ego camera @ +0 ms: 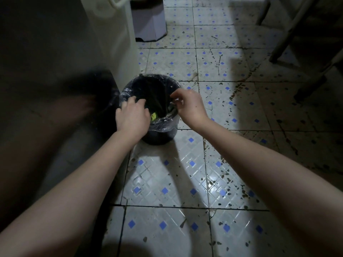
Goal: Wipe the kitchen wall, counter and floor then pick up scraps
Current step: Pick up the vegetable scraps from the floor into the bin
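Upright black bin [159, 139], clear liner [165, 124], speckled floor [232, 112]

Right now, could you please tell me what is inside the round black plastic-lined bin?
What look like dark green stalks and a yellow-green scrap; the left hand covers part, and the bottom is too dark.

Glossy tile and crinkled plastic

The floor [185, 182] is shiny glazed tile, speckled with dark grime; the black bin [157, 138] wears a thin, clear, crinkly plastic liner [163, 123].
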A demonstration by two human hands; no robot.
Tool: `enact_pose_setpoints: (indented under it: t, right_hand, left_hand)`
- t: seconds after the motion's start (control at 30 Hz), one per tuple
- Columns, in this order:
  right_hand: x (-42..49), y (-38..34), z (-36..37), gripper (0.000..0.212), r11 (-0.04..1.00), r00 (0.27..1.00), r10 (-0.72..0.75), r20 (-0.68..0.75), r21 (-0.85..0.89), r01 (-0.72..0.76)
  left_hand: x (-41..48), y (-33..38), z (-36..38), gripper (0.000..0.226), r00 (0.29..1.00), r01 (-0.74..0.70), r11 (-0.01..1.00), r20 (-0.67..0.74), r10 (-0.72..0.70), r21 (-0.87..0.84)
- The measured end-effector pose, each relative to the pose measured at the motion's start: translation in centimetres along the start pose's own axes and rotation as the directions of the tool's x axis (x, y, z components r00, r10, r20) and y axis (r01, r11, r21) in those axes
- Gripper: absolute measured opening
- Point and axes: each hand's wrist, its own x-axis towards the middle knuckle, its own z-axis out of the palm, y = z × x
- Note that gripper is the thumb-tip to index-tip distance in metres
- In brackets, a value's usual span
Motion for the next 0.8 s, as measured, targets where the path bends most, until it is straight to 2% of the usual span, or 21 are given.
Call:
enact_pose_setpoints:
  t: [0.1, 0.37, 0.6, 0.8]
  right_hand:
    - [-0.3, 0.2, -0.5, 0.024, 0.997, 0.999, 0.044, -0.032, 0.072, -0.042]
    - [-0.8, 1.5, -1.3, 0.007, 0.998, 0.991, 0.056, -0.118, -0.034, -0.060]
    - [-2.1, 3.5, -2.4, 0.022, 0.982, 0.993, 0.083, -0.087, -0.162, -0.096]
    - [-3.7, 5.8, -3.6, 0.027, 0.969, 0.989, 0.130, -0.067, -0.201, -0.141]
  left_hand:
    - [0.1, 0.2, 0.1, 0.040, 1.000, -0.005, 1.000, 0.005, 0.005, 0.004]
    - [0.1, 1.0, 0.5, 0.039, 1.000, -0.024, 1.000, 0.010, 0.024, -0.003]
    - [0.1, 2.7, 0.8, 0.037, 0.998, -0.068, 0.996, 0.004, 0.069, -0.052]
    - [-0.1, 4.5, 1.8, 0.037, 0.992, -0.128, 0.988, -0.017, 0.127, -0.088]
